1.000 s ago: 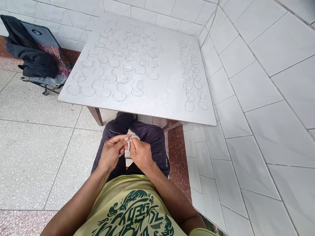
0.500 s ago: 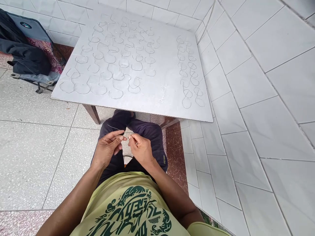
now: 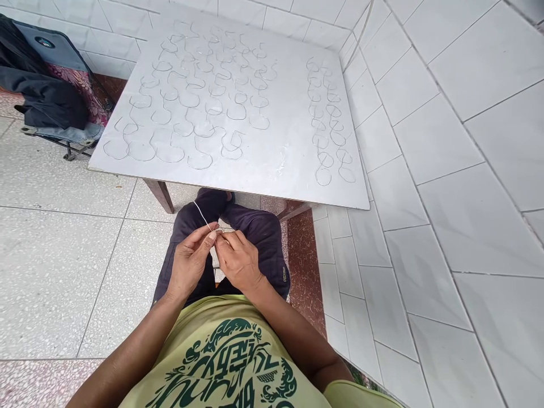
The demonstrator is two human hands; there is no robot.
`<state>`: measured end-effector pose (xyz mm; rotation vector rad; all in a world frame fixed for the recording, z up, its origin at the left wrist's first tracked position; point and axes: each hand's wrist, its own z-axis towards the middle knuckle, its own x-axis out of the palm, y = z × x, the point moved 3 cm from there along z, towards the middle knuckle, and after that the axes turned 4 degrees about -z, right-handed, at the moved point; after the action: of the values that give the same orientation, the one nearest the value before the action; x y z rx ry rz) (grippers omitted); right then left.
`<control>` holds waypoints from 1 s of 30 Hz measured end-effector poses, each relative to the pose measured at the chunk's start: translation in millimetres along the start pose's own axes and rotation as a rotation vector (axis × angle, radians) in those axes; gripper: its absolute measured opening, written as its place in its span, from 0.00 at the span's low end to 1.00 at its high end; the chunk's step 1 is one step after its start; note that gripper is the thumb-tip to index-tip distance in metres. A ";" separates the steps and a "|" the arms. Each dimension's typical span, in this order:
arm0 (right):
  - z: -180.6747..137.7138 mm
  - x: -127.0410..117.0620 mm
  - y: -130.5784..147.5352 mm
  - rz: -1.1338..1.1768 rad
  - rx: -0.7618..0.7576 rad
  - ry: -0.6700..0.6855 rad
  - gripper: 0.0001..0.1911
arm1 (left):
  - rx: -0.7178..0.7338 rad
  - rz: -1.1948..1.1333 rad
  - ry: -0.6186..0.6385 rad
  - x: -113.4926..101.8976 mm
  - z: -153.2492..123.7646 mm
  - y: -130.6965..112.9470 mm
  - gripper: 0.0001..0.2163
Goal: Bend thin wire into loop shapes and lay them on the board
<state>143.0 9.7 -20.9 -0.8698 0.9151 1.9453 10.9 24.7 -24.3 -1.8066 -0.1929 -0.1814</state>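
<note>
Above my lap, my left hand (image 3: 192, 256) pinches a thin piece of wire (image 3: 200, 212) between thumb and fingertips. One end of the wire sticks up past the fingers toward the table. My right hand (image 3: 238, 258) is closed at the same spot, its fingertips meeting those of the left, and grips the wire's other part, which the fingers mostly hide. On the white table (image 3: 293, 130) ahead lie many bent wire pieces: open S-shaped curves (image 3: 199, 160) on the left and middle, closed figure-eight loops (image 3: 323, 169) at the right.
The table's front edge runs just beyond my knees, with a wooden leg (image 3: 158, 194) under its left side. White tiled wall (image 3: 425, 170) stands close on the right. A folding chair (image 3: 63, 85) with dark cloth on it is at the far left.
My right hand has turned and come in against the left fingertips. The wire's free end has swung upward and now points more steeply toward the table.
</note>
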 end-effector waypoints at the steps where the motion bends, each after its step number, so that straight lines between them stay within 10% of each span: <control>1: -0.9 1.2 0.9 -0.012 -0.015 -0.005 0.08 | 0.003 0.004 -0.012 -0.3 0.1 1.0 0.21; 8: -5.1 -2.8 2.1 0.102 -0.042 0.003 0.11 | -0.042 -0.086 -0.120 -8.7 6.5 5.6 0.16; 17: -10.0 -4.9 -21.3 0.556 0.402 0.056 0.12 | -0.117 -0.183 -0.038 -7.5 5.6 5.3 0.16; 30: -21.7 -1.1 -12.2 0.513 0.300 0.082 0.13 | -0.018 0.206 -0.067 -8.4 -0.8 9.9 0.21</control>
<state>159.2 -3.6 -34.3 -0.5773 1.5521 2.1199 5.0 21.3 -35.3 -1.8383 -0.0513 0.0231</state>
